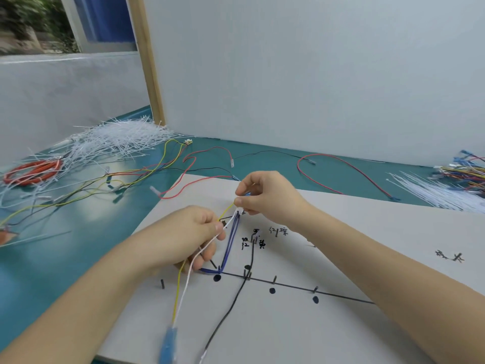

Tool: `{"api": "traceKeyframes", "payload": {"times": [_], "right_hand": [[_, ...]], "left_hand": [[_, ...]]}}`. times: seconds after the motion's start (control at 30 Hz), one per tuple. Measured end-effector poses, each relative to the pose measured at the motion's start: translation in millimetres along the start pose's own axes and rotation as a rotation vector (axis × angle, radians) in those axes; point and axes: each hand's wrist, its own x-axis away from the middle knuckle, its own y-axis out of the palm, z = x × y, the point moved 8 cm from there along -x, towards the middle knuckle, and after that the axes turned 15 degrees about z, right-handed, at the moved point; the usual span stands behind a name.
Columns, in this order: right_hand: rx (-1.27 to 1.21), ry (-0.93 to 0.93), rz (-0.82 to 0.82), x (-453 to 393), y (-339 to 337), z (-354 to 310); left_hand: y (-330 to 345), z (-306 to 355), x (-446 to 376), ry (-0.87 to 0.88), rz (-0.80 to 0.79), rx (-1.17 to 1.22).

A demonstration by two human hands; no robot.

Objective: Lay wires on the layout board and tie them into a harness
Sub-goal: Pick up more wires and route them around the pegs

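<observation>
A white layout board [341, 258] with drawn black lines, dots, handwritten labels and small upright pegs lies in front of me. My left hand [194, 232] pinches a yellow wire [178, 292] and a white wire [186, 287] together above the board. My right hand [265, 195] pinches the upper ends of the same two wires, with a blue terminal between its fingertips. The two wires hang down toward me, ending at a blurred blue connector [168, 342]. Blue wires [231, 243] run between two pegs. A black wire [236, 295] lies along a drawn line.
A heap of white cable ties [118, 140] and a red wire coil [31, 172] lie at the left on the teal table. Loose red, yellow and black wires [183, 164] sprawl behind the board. More ties [433, 193] and coloured wires [464, 172] sit at the right. A white wall stands behind.
</observation>
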Motion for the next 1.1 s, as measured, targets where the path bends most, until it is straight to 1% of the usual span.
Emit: {"api": "traceKeyframes", "payload": {"times": [0.1,0.3,0.5,0.6,0.7,0.8,0.87,0.93,1.0,1.1], "right_hand": [[0.206,-0.113,-0.064,-1.5,12.7,-9.2],[0.29,-0.215,-0.087,1.2,30.1,-19.6],[0.334,-0.284,-0.063,9.5,37.3,-20.7],[0.396,-0.35,-0.057,15.6,37.0,-23.6],[0.468,-0.439,-0.102,25.0,39.7,-27.9],[0.564,-0.479,-0.163,33.1,40.3,-28.1],[0.56,-0.473,-0.183,39.7,37.0,-29.2],[0.481,-0.464,-0.193,49.8,32.1,-34.4],[0.437,-0.504,-0.232,61.9,32.6,-41.9],[0.492,-0.559,-0.303,72.4,34.2,-47.6]], "left_hand": [[5.5,-4.5,2.1,0.007,-0.036,-0.057],[8.2,-9.0,6.4,-0.027,-0.077,-0.112],[14.3,-9.8,9.5,-0.034,-0.131,-0.139],[16.1,-9.4,12.7,-0.034,-0.162,-0.151],[18.9,-9.8,17.1,-0.044,-0.199,-0.168],[21.1,-9.8,19.6,-0.05,-0.223,-0.173],[20.5,-9.2,19.9,-0.06,-0.232,-0.147],[20.0,-8.0,20.1,-0.057,-0.236,-0.14],[20.4,-8.5,20.7,-0.051,-0.23,-0.159],[22.9,-11.2,27.5,-0.04,-0.23,-0.179]]}}
